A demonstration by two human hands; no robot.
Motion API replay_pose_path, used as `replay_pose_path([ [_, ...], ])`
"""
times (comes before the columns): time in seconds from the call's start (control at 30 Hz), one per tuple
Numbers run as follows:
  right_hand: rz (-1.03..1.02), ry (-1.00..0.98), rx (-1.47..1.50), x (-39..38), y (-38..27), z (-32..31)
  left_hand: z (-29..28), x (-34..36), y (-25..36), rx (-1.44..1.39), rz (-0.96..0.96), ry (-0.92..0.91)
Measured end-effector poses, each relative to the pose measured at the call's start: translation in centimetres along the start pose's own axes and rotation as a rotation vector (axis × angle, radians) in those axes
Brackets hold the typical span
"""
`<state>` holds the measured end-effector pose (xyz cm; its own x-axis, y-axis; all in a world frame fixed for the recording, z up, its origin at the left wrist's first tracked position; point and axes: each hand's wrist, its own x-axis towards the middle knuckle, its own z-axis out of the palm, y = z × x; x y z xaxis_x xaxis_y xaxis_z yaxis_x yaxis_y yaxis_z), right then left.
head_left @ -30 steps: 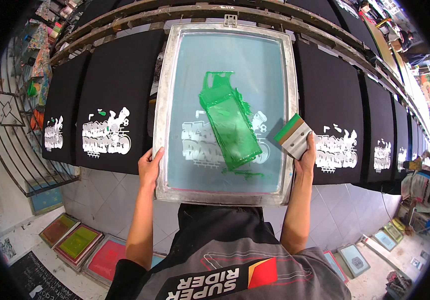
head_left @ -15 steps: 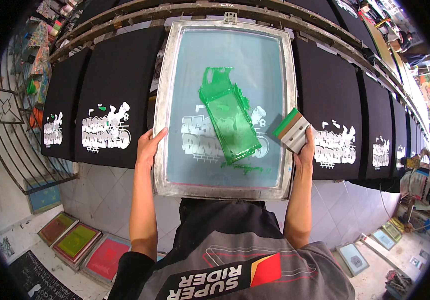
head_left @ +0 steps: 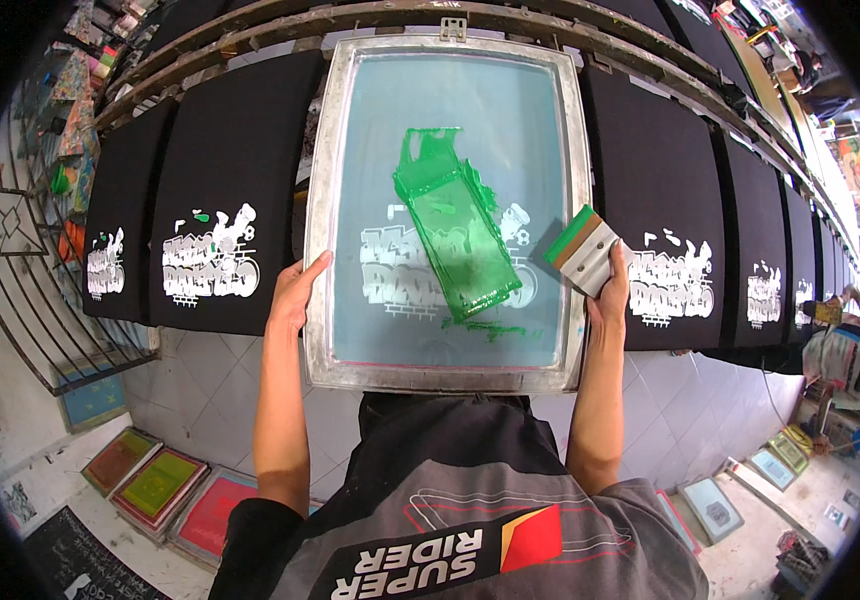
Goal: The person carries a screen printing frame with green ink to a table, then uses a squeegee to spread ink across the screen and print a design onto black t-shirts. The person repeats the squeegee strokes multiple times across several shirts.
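A screen-printing frame [head_left: 440, 380] with a pale metal rim and blue-grey mesh lies in front of me over a dark surface. Green ink [head_left: 465, 235] is spread across its mesh in a slanted band, and a white graphic shows through from below. At the frame's left side, my left hand [head_left: 295, 295] is closed on the rim, thumb on top. My right hand [head_left: 610, 290] is by the right rim, closed around a squeegee [head_left: 587, 262] with a metal holder and a green-coated edge. That squeegee is tilted, its green edge toward the mesh. The right fingers are partly hidden behind it.
Black shirts [head_left: 655, 180] with white prints line both sides, including a black shirt [head_left: 240, 150] at left. Rails [head_left: 540, 30] run along the far side. Coloured screens [head_left: 158, 485] lean low at left, and pale screens [head_left: 710, 508] at right. Another person [head_left: 845, 345] is at far right.
The view has shifted slightly, and the frame sits a little farther left and up in it. Both hands keep their holds.
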<state>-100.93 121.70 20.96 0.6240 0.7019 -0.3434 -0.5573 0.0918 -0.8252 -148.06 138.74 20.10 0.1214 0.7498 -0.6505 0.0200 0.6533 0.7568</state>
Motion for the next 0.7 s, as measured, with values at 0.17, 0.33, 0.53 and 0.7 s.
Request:
replay_pose_path([
  [0.17, -0.022, -0.03, 0.017, 0.34, 0.27, -0.49, -0.05, 0.04, -0.04, -0.007, 0.022, -0.024],
  [0.33, -0.01, -0.041, 0.025, 0.32, 0.08, -0.26, -0.21, -0.12, 0.05, -0.007, 0.023, -0.045],
  [0.53, 0.008, -0.027, 0.013, 0.53, 0.16, -0.45, -0.28, 0.0, -0.01, -0.002, 0.03, -0.051],
  [0.7, 0.007, -0.024, 0.009, 0.6, 0.16, -0.47, -0.12, 0.03, 0.18, 0.022, 0.008, -0.019],
])
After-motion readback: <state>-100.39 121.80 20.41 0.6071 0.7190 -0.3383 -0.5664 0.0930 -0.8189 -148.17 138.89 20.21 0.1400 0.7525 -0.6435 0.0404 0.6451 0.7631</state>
